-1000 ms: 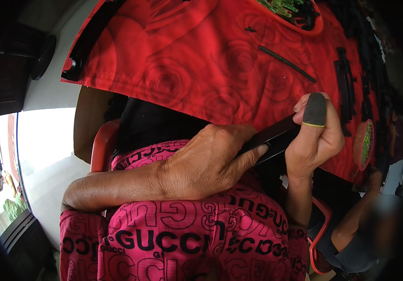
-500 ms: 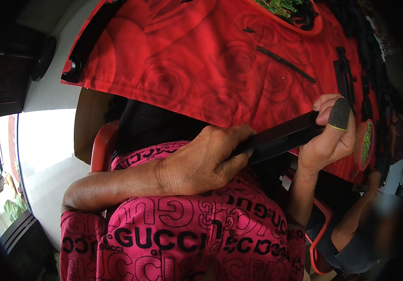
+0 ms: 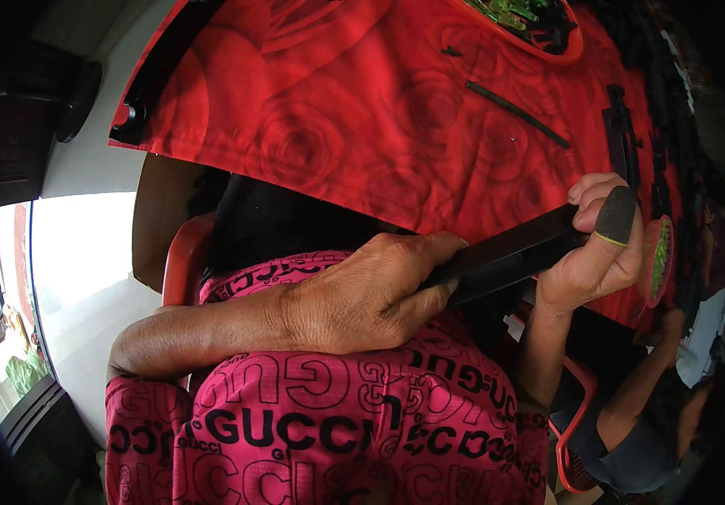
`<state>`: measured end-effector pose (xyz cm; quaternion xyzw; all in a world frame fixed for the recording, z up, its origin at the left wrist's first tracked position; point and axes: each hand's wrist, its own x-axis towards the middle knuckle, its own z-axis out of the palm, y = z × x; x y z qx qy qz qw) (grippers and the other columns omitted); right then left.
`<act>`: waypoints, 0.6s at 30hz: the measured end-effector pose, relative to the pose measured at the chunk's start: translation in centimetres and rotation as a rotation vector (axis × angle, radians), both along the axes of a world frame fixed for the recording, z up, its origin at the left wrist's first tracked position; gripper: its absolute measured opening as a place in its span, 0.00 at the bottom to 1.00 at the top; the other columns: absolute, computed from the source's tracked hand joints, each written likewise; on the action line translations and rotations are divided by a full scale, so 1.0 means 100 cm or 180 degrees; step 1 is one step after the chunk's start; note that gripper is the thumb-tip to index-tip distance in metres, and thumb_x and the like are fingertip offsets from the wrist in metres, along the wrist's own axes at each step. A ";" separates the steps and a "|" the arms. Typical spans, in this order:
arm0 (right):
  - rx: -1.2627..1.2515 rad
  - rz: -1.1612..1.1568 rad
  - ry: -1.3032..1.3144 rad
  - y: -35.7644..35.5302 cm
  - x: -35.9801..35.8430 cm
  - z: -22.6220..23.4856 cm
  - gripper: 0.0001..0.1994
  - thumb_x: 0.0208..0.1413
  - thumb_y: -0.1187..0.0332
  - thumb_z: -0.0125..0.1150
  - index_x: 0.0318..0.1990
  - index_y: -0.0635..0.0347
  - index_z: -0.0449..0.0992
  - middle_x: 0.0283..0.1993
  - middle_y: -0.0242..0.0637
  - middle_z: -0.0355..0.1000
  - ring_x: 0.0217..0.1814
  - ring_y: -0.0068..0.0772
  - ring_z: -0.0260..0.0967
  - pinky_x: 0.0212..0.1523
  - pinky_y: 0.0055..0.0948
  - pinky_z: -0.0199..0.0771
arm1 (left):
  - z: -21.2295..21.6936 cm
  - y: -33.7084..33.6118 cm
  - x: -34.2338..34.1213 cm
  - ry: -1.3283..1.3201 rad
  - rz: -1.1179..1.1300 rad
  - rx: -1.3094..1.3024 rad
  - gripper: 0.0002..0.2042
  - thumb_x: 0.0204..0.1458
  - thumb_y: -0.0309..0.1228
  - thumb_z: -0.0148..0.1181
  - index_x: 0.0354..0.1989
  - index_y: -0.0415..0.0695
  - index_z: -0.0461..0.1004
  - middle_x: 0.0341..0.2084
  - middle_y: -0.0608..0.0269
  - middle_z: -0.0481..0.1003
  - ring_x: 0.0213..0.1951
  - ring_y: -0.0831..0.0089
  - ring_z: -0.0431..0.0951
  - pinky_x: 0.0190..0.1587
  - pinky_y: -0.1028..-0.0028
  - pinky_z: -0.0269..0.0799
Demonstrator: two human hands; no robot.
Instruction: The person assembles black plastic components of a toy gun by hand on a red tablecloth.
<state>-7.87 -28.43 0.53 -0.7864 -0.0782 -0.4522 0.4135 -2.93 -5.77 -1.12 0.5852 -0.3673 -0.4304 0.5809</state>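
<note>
Through the head view, I saw a black bar (image 3: 514,252) slanting above the near edge of the red tablecloth (image 3: 320,93), rising toward the right. The left hand (image 3: 366,295) pinched its left end between thumb and fingers; the right hand (image 3: 594,261), one digit wearing a dark fingertip cover (image 3: 616,217), curled round its right end. I judged the bar stiff and fairly light, its smooth face perhaps slippery, so the two ends seemed the surest holds.

The cloth's near edge ran just beyond the left hand, with the widest room for moving to the far left. A thin dark strip (image 3: 516,114) lay farther off, a red bowl (image 3: 571,55) beyond it, and upright black pieces (image 3: 621,139) stood close past the right hand.
</note>
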 end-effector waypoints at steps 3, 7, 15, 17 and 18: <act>0.0002 -0.0085 0.0067 -0.001 0.000 -0.001 0.16 0.65 0.73 0.51 0.22 0.67 0.69 0.23 0.37 0.67 0.27 0.30 0.67 0.27 0.29 0.66 | 0.000 0.000 0.001 0.0019 -0.0038 0.0023 0.21 0.65 0.27 0.53 0.64 0.31 0.67 0.30 0.51 0.78 0.33 0.66 0.80 0.37 0.66 0.74; -0.0296 -0.0378 0.0708 -0.004 0.000 0.001 0.10 0.64 0.71 0.59 0.32 0.67 0.79 0.30 0.38 0.75 0.34 0.33 0.72 0.36 0.30 0.70 | -0.004 -0.001 -0.001 -0.0038 0.0172 0.0114 0.20 0.67 0.30 0.54 0.62 0.31 0.68 0.28 0.51 0.77 0.31 0.65 0.80 0.36 0.65 0.74; -0.2033 -0.0581 0.0976 0.016 -0.014 0.042 0.13 0.50 0.70 0.72 0.44 0.60 0.85 0.36 0.36 0.76 0.37 0.39 0.70 0.38 0.37 0.69 | 0.001 0.004 0.005 -0.0651 0.0803 0.0549 0.11 0.68 0.32 0.56 0.47 0.35 0.73 0.24 0.52 0.74 0.27 0.67 0.78 0.30 0.64 0.70; -0.2044 -0.0665 0.1473 0.035 -0.016 0.041 0.14 0.50 0.69 0.71 0.46 0.60 0.85 0.35 0.39 0.72 0.38 0.42 0.68 0.40 0.38 0.68 | 0.006 0.002 0.007 -0.0546 0.0906 0.0652 0.11 0.67 0.32 0.57 0.43 0.34 0.72 0.23 0.46 0.74 0.27 0.55 0.79 0.29 0.59 0.71; -0.2210 -0.0701 0.1493 0.040 -0.016 0.042 0.16 0.48 0.69 0.74 0.47 0.60 0.85 0.34 0.37 0.70 0.37 0.42 0.66 0.39 0.39 0.66 | 0.007 0.002 0.007 -0.0390 0.1005 0.0752 0.11 0.66 0.32 0.59 0.39 0.34 0.71 0.21 0.39 0.74 0.27 0.43 0.81 0.27 0.55 0.71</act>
